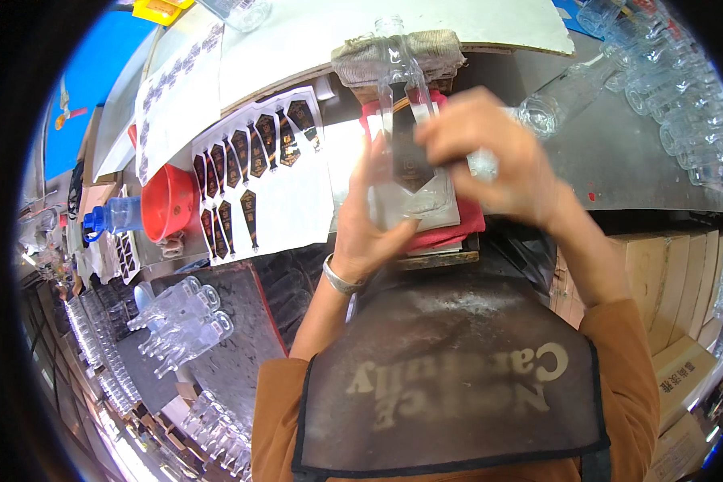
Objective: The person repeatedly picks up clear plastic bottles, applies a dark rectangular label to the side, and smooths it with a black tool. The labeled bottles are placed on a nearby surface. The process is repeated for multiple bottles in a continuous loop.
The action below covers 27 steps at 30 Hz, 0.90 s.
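A clear glass bottle lies in front of me with its neck pointing away. On its upper face is a dark, pointed label. My left hand is closed around the bottle's left side near its base, the thumb by the bottom end. Over the right side of the label, my right hand is blurred by motion, its fingers curled. A whitish, translucent piece shows in that hand, too smeared to name. The bottle's neck rests on a rolled grey cloth, and red cloth lies beneath its body.
A white sheet of dark labels lies left of the bottle, beside a red bowl and a blue-capped bottle. Many glass bottles crowd the far right. More bottles lie at lower left. Cardboard boxes stand right.
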### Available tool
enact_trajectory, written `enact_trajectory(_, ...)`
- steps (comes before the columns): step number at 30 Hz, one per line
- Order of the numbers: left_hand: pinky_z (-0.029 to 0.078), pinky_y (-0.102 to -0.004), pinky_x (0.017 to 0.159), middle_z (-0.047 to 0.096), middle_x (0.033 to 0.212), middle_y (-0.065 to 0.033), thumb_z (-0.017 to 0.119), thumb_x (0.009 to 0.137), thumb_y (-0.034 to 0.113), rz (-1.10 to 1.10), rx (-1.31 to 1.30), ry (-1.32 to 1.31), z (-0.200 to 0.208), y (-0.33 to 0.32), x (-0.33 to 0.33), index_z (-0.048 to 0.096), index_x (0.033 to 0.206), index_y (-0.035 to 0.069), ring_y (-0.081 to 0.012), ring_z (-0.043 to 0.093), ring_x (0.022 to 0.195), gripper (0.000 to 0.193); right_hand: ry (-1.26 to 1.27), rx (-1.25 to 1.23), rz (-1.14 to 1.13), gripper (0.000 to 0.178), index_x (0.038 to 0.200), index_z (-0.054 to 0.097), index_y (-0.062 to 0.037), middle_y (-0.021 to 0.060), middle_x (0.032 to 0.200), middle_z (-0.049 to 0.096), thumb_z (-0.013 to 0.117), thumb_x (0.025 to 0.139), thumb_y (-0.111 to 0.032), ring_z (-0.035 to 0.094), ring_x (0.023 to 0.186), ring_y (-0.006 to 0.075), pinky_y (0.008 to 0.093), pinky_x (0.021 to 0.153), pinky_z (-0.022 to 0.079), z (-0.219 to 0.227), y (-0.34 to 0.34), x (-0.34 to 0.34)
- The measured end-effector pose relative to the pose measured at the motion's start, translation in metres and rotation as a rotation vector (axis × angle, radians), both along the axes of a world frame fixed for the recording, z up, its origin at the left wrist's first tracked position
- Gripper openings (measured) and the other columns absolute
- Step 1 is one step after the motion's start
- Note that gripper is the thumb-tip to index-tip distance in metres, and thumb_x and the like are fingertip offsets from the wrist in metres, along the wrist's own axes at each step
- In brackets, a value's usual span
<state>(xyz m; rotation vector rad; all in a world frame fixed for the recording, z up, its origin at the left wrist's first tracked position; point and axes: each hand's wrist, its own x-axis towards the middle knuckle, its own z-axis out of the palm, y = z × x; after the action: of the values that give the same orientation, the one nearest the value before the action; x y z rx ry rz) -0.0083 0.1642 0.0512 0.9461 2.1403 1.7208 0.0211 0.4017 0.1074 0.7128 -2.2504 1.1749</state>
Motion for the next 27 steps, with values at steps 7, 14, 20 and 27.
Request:
enact_trajectory(7,0.036,-0.039,0.115,0.037,0.158,-0.0222,0.072,0.072,0.002,0.006,-0.011,-0.017,0.003,0.002,0.003,0.021,0.157,-0.001,-0.0301,0.042,0.143,0.1,-0.058,-0.046,-0.143,0.035,0.1,0.066,-0.0044,0.0125,0.104,0.071,0.068,0.068,0.008,0.066,0.095,0.0293,0.0376,0.079,0.055,0.009,0.001,0.025)
enact_trajectory(14,0.041,-0.039,0.112,0.043,0.153,-0.0203,0.075,0.07,0.001,0.057,-0.011,0.094,0.008,0.008,0.01,0.025,0.156,-0.002,-0.0297,0.047,0.138,0.099,-0.13,0.039,0.063,0.032,0.104,0.07,-0.0027,0.0148,0.091,0.069,0.071,0.072,0.001,0.067,0.077,0.0306,0.0372,0.068,0.055,0.018,-0.026,0.028)
enact_trajectory(20,0.043,-0.041,0.108,0.038,0.157,-0.0223,0.076,0.07,0.001,0.075,-0.119,0.16,0.017,0.011,0.012,0.01,0.16,0.001,-0.0321,0.049,0.136,0.111,-0.258,0.111,-0.222,0.026,0.111,0.067,0.0003,0.0168,0.096,0.072,0.069,0.087,-0.009,0.07,0.084,0.0268,0.0336,0.078,0.056,0.056,0.004,-0.048)
enact_trajectory(27,0.042,-0.0419,0.11,0.038,0.156,-0.0237,0.076,0.071,0.001,0.064,-0.123,0.153,0.016,0.011,0.013,0.009,0.16,0.0,-0.0317,0.049,0.136,0.112,-0.018,0.094,-0.338,0.02,0.107,0.068,-0.0012,0.0116,0.102,0.071,0.068,0.088,-0.005,0.069,0.089,0.0204,0.0291,0.081,0.055,0.028,0.022,-0.057)
